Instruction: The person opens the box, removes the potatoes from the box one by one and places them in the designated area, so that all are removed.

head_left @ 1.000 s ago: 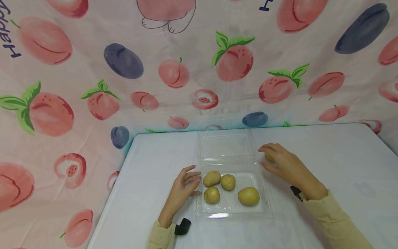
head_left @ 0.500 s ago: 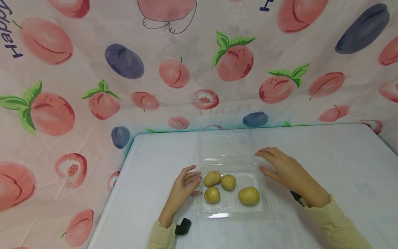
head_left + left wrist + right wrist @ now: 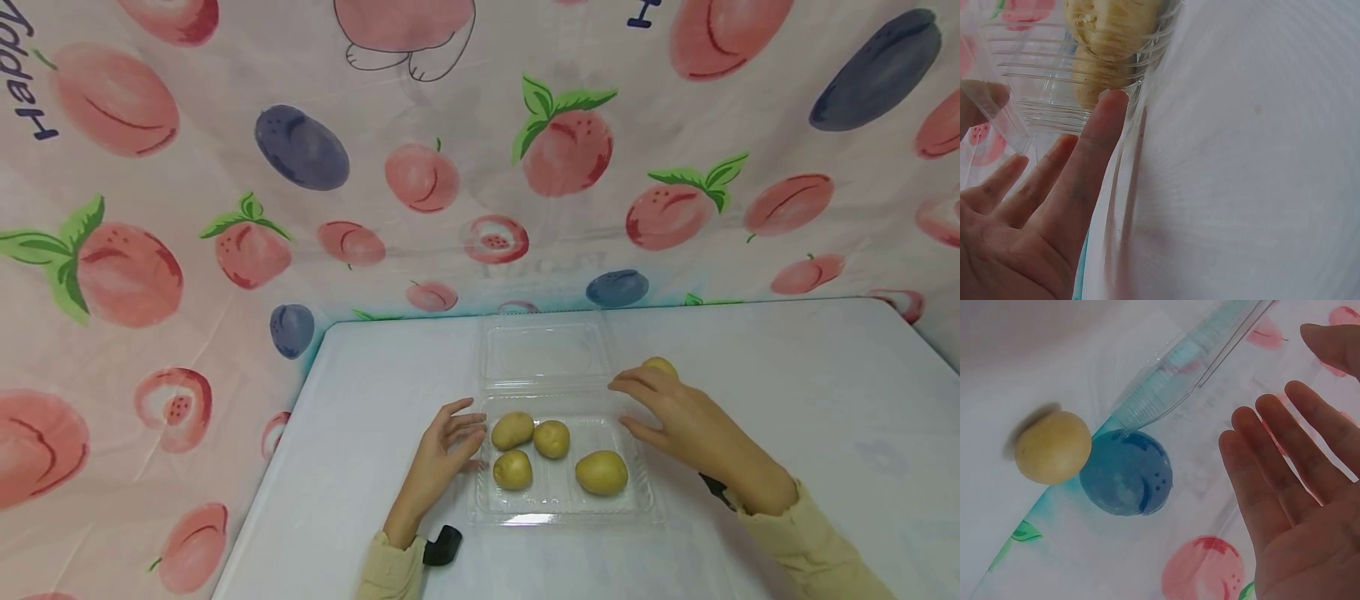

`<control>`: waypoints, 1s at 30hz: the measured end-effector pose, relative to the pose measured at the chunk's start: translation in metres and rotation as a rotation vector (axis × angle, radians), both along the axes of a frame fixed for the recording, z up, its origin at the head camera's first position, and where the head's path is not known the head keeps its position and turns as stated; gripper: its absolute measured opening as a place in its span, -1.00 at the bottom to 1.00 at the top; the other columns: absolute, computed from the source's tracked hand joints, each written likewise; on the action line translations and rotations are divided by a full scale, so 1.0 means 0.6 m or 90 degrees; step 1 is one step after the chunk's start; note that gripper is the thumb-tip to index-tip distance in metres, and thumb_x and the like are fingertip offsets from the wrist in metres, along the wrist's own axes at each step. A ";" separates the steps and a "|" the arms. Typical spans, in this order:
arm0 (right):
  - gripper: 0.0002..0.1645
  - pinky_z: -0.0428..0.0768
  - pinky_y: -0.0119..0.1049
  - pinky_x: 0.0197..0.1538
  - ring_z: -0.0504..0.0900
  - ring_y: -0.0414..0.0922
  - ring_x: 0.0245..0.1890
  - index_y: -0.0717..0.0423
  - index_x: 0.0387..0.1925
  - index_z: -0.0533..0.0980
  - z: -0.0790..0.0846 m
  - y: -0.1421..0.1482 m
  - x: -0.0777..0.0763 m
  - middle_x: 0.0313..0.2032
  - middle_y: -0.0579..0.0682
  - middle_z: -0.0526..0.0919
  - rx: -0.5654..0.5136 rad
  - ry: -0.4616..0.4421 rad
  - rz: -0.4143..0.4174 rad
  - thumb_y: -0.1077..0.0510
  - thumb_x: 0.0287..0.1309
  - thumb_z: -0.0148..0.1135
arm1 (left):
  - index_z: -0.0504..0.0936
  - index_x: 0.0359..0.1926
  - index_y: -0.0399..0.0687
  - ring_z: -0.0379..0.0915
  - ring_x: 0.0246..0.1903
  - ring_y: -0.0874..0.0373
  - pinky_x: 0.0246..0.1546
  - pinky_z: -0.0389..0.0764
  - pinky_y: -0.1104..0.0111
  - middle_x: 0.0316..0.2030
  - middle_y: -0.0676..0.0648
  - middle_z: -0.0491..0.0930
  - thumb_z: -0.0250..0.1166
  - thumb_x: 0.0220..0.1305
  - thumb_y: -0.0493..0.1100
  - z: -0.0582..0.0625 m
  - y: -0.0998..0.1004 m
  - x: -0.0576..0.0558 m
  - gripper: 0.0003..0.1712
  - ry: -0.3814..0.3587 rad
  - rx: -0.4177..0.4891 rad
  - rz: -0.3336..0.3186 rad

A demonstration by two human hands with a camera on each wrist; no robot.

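Potato (image 3: 661,364) reappears beyond the right hand (image 3: 686,412), still outside the box (image 3: 529,519), we note; left hand (image 3: 444,443) and right both relaxed, empty.

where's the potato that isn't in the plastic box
In the head view, the loose potato lies on the white table, to the right of the open clear lid and just beyond the right hand, which partly hides it.

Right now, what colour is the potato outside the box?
Yellow; the potato shows best in the right wrist view.
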State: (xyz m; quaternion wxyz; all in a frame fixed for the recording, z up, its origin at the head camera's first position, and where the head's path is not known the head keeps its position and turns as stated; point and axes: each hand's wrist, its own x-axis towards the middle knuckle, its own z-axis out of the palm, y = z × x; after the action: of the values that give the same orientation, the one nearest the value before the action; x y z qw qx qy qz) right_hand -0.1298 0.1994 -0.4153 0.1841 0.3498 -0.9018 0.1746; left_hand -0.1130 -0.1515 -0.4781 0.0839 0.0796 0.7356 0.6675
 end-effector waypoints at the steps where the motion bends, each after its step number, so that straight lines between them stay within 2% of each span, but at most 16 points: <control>1: -0.41 0.74 -0.10 -0.16 0.60 -0.03 -0.03 0.18 0.02 0.58 0.000 -0.001 0.001 -0.01 0.04 0.61 0.002 -0.004 0.002 0.21 -0.12 0.59 | 0.25 0.41 -0.18 0.44 0.21 -0.23 -0.27 0.77 0.29 0.20 -0.33 0.49 0.28 0.38 -0.24 0.000 0.000 0.000 -0.34 0.001 -0.001 0.000; 12: -0.41 0.74 -0.16 -0.17 0.61 -0.06 0.02 0.14 0.03 0.59 0.002 -0.010 0.013 0.02 -0.02 0.60 0.024 -0.023 0.018 0.18 -0.10 0.58 | 0.24 0.42 -0.19 0.44 0.21 -0.23 -0.27 0.77 0.31 0.21 -0.34 0.49 0.28 0.38 -0.23 0.002 0.000 0.000 -0.34 0.006 -0.003 0.001; 24: -0.45 0.72 -0.18 -0.05 0.61 -0.11 0.04 0.09 0.05 0.58 -0.002 -0.020 0.027 0.03 -0.07 0.60 0.041 -0.063 0.029 0.10 -0.01 0.54 | 0.25 0.42 -0.19 0.45 0.21 -0.22 -0.28 0.77 0.30 0.21 -0.34 0.49 0.27 0.38 -0.24 0.001 0.000 -0.002 -0.34 0.008 -0.002 0.001; 30: -0.46 0.73 -0.23 -0.07 0.62 -0.14 0.01 0.07 0.05 0.58 -0.003 -0.025 0.034 0.01 -0.09 0.61 0.048 -0.070 0.042 0.09 0.00 0.54 | 0.24 0.42 -0.19 0.44 0.21 -0.24 -0.27 0.77 0.30 0.21 -0.35 0.48 0.27 0.38 -0.24 0.000 0.000 -0.001 -0.34 0.005 0.004 -0.004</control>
State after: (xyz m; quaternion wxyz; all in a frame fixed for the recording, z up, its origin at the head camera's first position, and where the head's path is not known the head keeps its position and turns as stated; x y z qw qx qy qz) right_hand -0.1094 0.1846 -0.4171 0.1152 0.3758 -0.9045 0.1656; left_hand -0.1135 -0.1515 -0.4783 0.0826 0.0848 0.7334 0.6694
